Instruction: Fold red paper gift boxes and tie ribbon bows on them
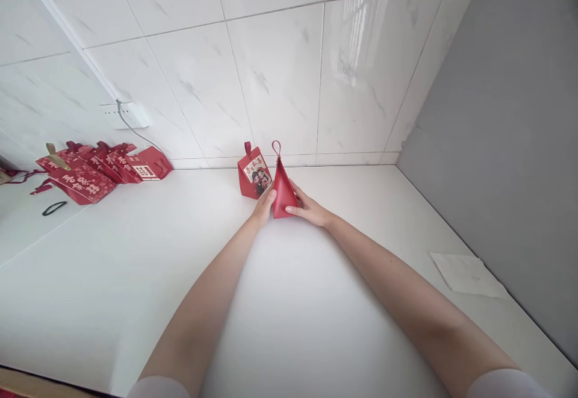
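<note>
Between my two hands stands a red gift bag [280,196] with a pointed top and a ribbon loop, its plain narrow side facing me. My left hand [264,206] presses against its left side, thumb up along the edge. On the other side my right hand [309,206] grips it, with the thumb across the near face and the fingers behind. Just left of it, close to the wall, is a second red gift bag [253,175] with a printed couple and a ribbon loop. The bottom of the held bag appears to rest on the white table [280,301].
Several flattened red gift bags [90,172] lie in a row at the left by the wall. A black hair tie [54,208] is in front of them. A wall socket [126,115] has a grey cable hanging down. A white tissue [467,274] lies at the right beside a grey panel [506,145].
</note>
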`<move>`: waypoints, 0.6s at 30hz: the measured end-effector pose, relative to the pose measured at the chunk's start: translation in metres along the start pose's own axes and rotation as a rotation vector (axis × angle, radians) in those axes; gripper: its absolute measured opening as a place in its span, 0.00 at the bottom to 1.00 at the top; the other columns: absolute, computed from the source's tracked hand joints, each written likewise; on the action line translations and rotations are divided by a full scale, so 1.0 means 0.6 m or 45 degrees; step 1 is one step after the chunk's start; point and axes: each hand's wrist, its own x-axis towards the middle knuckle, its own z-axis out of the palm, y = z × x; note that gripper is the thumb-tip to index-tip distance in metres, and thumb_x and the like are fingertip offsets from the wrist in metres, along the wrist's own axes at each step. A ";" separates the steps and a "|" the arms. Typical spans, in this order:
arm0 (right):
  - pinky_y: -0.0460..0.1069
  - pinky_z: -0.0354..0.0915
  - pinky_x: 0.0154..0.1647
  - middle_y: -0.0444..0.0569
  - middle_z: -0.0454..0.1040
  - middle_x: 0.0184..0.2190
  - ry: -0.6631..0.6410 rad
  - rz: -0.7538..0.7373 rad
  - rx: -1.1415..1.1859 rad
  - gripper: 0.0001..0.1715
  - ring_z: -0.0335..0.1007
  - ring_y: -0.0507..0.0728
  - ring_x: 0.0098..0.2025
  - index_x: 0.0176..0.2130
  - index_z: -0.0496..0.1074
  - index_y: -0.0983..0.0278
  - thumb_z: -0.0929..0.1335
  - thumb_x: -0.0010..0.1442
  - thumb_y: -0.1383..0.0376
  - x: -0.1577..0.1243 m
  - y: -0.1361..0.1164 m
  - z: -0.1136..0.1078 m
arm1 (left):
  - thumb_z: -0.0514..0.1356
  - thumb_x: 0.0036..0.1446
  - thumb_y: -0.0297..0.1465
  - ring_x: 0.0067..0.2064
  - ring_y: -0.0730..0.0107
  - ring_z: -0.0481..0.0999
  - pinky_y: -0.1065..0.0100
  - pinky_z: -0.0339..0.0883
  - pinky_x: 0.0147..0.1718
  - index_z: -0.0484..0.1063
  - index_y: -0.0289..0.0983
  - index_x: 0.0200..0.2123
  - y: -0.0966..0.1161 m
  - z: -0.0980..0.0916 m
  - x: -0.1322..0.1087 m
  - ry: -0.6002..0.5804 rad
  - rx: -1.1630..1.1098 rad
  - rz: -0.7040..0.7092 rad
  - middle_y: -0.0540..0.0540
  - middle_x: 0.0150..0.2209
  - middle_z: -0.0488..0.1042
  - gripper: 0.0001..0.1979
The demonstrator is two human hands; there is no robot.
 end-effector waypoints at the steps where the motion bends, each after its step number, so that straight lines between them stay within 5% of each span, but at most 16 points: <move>1: 0.62 0.46 0.70 0.43 0.46 0.70 -0.029 0.005 0.033 0.57 0.45 0.64 0.70 0.70 0.38 0.51 0.70 0.55 0.43 -0.001 -0.001 -0.002 | 0.48 0.61 0.53 0.69 0.54 0.53 0.54 0.48 0.67 0.59 0.40 0.65 0.004 0.000 0.001 -0.019 -0.027 -0.006 0.44 0.64 0.63 0.35; 5: 0.61 0.55 0.66 0.46 0.47 0.70 -0.070 0.052 0.158 0.52 0.53 0.63 0.66 0.70 0.38 0.51 0.68 0.59 0.45 0.000 0.000 -0.008 | 0.51 0.60 0.54 0.67 0.52 0.57 0.54 0.50 0.66 0.62 0.40 0.63 0.011 -0.002 0.002 -0.014 -0.070 -0.031 0.43 0.61 0.68 0.35; 11: 0.62 0.59 0.63 0.50 0.54 0.67 -0.054 0.109 0.192 0.51 0.58 0.63 0.64 0.69 0.42 0.52 0.69 0.58 0.47 0.007 0.011 -0.019 | 0.58 0.55 0.51 0.65 0.48 0.60 0.52 0.58 0.62 0.53 0.43 0.67 0.014 -0.004 -0.006 -0.105 -0.029 -0.009 0.43 0.67 0.56 0.40; 18: 0.62 0.60 0.62 0.52 0.57 0.65 -0.053 0.127 0.136 0.49 0.59 0.63 0.63 0.69 0.42 0.52 0.67 0.59 0.45 0.016 0.026 -0.024 | 0.51 0.61 0.51 0.67 0.53 0.56 0.57 0.59 0.61 0.49 0.42 0.68 0.013 -0.002 -0.008 -0.065 0.070 0.034 0.44 0.68 0.55 0.37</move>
